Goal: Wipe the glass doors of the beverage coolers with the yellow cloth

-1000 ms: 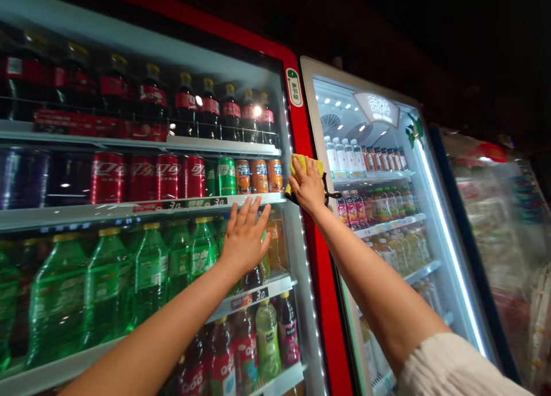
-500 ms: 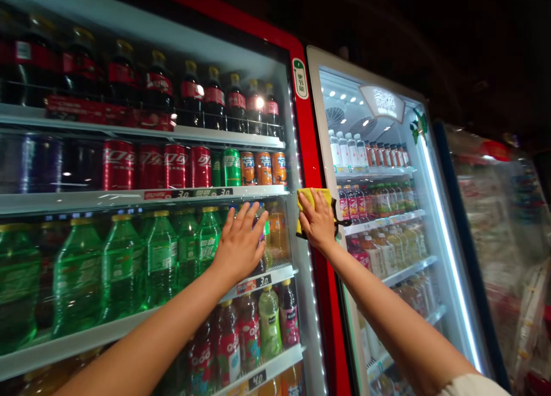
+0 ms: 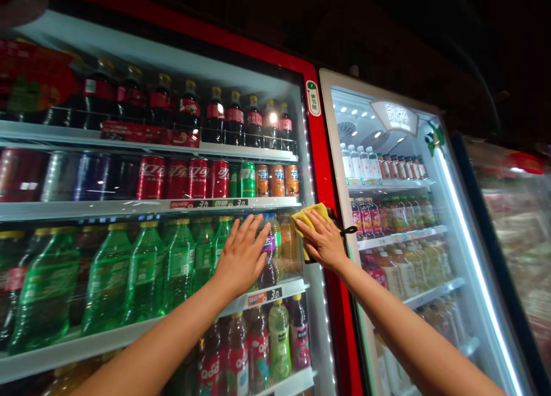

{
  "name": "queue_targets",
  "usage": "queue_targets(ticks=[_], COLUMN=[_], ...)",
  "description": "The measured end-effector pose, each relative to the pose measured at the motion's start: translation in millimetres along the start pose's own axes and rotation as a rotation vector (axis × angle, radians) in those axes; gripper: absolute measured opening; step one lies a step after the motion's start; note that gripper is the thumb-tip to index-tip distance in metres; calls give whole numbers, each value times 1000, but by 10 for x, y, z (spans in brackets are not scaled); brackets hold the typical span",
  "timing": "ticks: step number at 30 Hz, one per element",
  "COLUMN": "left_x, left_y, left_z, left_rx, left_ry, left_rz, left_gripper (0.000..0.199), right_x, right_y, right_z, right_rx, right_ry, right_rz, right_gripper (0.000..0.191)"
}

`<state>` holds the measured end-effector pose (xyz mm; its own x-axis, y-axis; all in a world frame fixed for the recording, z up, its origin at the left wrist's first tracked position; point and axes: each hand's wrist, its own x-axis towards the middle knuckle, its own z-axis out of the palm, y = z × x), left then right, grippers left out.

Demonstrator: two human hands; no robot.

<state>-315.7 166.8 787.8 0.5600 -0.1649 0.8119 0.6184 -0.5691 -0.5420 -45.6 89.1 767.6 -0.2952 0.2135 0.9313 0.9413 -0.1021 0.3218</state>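
My left hand (image 3: 241, 255) rests with fingers stretched out against the glass door of the red drinks fridge (image 3: 321, 155). Under the fingers of my right hand (image 3: 322, 239) is a yellow cleaning cloth (image 3: 317, 210) with dark edging and a black hanging loop (image 3: 349, 230). That cloth is pressed on the door where glass meets red frame, and my palm hides part of it. Behind the glass, near my left hand, stand green soda bottles (image 3: 181, 258) and a bottle with a purple label (image 3: 269, 247).
Orange cans (image 3: 276, 181), red cola cans (image 3: 198, 178) and cola bottles (image 3: 189, 106) fill the upper shelves. A second lit fridge with a white frame (image 3: 329, 92) stands close on the right. Farther right, blurred packaged goods (image 3: 503, 201) are visible.
My right hand and the cloth have slid left across the red frame toward the glass. My left hand stays flat on the door. The whole view has shifted slightly left and up.
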Motion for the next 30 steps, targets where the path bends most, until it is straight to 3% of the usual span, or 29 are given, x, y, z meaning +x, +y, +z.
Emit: queue_targets(ticks=[2,4,8,10,13,16,18,21,25,27,30], left_x=[-41,-74,-100,-95,-89,-113,-150,-215,-266,-277,-316], left_y=[-91,-180,-266,-257,-222,-225,-274,-401,-536,-550,-543], left_z=[-35,-74,-134,-148,-160,-190,-227,-296,-370,-395,-433], left_rx=[12,31,57,53,40,30,29,51,83,90,91], left_ry=[12,22,13,-1,-21,-39,-49,-54,-65,-79,-106], left_rz=[-21,-47,-81,-82,-87,-83,-68,-72,-125,-137,-152], left_gripper=[57,59,61,62,62,60,61,62,63,62,61], right_x=[139,464,1031,1021,654,234,144,386,911,986,776], right_y=[87,83,-226,-413,-530,-392,-242,-170,-545,-796,-975], right_z=[18,58,149,168,129,52,32,73,154,160,99], right_rx=[-13,-39,-56,-38,-8,11,9,-6,-22,-15,16], right_ry=[22,70,160,160,78,1,15,77,120,101,34], right_rz=[47,186,404,358,118,-95,-87,74,248,220,27], right_gripper=[53,52,53,52,53,55,55,59,71,69,63])
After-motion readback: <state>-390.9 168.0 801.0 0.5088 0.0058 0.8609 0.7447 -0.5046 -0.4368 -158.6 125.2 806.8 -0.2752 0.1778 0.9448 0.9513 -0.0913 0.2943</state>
